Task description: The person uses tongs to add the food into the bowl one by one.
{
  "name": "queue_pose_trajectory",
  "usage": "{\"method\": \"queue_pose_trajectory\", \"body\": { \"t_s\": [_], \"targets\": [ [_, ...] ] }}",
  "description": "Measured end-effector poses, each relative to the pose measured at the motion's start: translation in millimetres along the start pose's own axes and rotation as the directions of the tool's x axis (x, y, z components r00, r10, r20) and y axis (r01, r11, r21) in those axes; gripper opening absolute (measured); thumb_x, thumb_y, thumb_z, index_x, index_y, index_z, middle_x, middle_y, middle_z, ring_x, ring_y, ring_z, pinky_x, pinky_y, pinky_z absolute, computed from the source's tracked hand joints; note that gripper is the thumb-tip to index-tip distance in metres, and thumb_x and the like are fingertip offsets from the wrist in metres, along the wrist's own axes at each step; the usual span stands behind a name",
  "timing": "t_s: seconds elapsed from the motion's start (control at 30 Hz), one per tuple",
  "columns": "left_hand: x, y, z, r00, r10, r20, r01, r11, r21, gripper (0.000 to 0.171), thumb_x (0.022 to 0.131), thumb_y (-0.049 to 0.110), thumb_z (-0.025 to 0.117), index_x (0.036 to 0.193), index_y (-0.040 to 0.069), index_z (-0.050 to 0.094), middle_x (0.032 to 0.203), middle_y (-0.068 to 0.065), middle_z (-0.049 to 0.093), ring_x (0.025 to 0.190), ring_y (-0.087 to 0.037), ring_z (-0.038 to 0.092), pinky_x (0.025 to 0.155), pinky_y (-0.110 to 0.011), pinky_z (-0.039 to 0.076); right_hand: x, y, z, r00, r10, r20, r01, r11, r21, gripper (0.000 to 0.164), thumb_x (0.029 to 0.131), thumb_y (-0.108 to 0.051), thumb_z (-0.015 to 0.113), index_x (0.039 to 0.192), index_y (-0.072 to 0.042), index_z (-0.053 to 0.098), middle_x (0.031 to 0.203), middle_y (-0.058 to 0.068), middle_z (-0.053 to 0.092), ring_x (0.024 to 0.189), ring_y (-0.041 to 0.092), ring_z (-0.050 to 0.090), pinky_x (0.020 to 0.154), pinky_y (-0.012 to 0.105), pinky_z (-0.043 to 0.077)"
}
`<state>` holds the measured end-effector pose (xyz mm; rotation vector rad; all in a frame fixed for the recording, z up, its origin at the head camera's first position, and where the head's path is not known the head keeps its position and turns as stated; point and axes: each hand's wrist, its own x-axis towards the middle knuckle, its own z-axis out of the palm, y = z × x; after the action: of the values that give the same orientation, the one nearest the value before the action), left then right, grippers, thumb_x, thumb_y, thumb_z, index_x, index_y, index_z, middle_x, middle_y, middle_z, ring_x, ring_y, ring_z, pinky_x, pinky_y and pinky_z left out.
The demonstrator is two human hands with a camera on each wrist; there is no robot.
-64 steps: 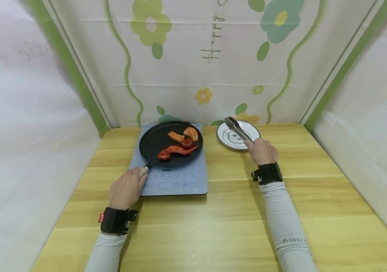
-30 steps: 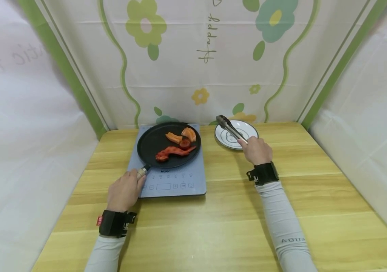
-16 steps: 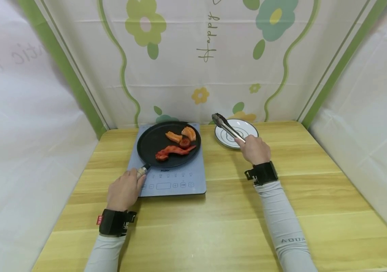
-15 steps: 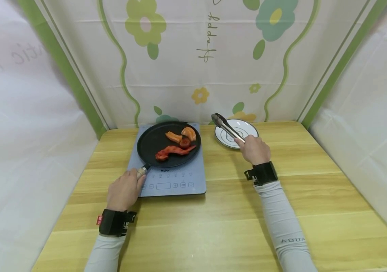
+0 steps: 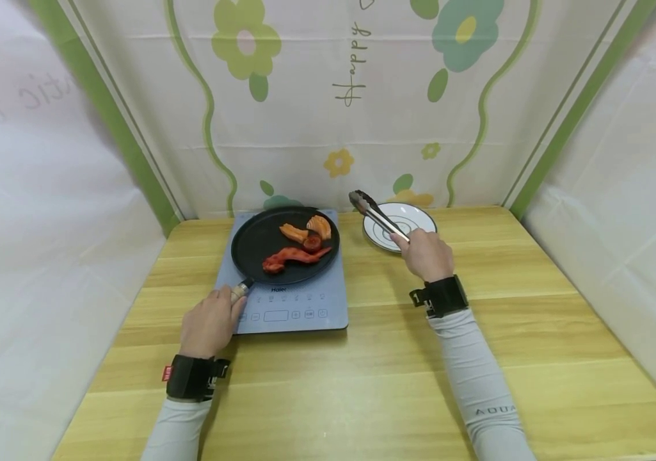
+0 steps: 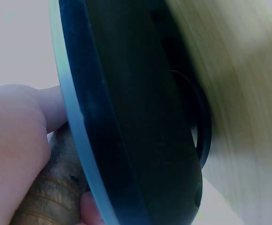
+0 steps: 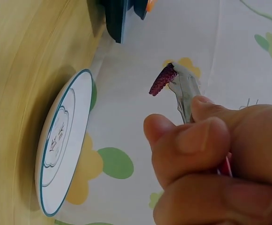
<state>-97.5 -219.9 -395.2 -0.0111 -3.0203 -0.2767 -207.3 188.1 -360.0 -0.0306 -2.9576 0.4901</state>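
Note:
My left hand (image 5: 208, 323) grips the wooden-looking handle (image 5: 239, 292) of a flat black pan (image 5: 254, 240). In the pan's right half lie a long red chicken-wing-like piece (image 5: 290, 258), two orange pieces (image 5: 319, 226) and a small round dark-red one (image 5: 312, 242). My right hand (image 5: 428, 255) holds metal tongs (image 5: 384, 221), raised over the plate, their tips past its left rim. Something dark purple and bumpy (image 7: 163, 80) shows at the tongs' tip in the right wrist view; I cannot tell if it is food or the other arm. A white dark-rimmed plate (image 5: 423, 221) is below.
Beneath the pan sits a pale blue induction cooker (image 5: 328, 298) with a touch panel at its front. All stands on a wooden table (image 5: 328, 390). A flowered white cloth (image 5: 299, 128) rises along the back edge, and white sheets (image 5: 621, 224) flank the sides.
My right hand has shifted left with the tongs, bringing their tips from above the plate to beyond its left rim. My left hand keeps its grip; the pan and food look unchanged.

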Motion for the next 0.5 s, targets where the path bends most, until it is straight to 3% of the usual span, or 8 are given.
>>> {"method": "queue_pose_trajectory", "body": {
  "t_s": [0.5],
  "targets": [
    [1.8, 0.3, -0.1, 1.000, -0.012, 0.015, 0.012, 1.000, 0.005, 0.035, 0.099, 0.042, 0.050, 0.096, 0.007, 0.051, 0.074, -0.006, 0.047, 0.057, -0.020, 0.044, 0.047, -0.031, 0.029, -0.6, -7.7, 0.3, 0.998, -0.031, 0.045, 0.032, 0.999, -0.022, 0.061, 0.095, -0.065, 0.038, 0.083, -0.009, 0.058, 0.082, 0.015, 0.063, 0.069, 0.031, 0.062, 0.048, 0.039, 0.041]
  ]
}}
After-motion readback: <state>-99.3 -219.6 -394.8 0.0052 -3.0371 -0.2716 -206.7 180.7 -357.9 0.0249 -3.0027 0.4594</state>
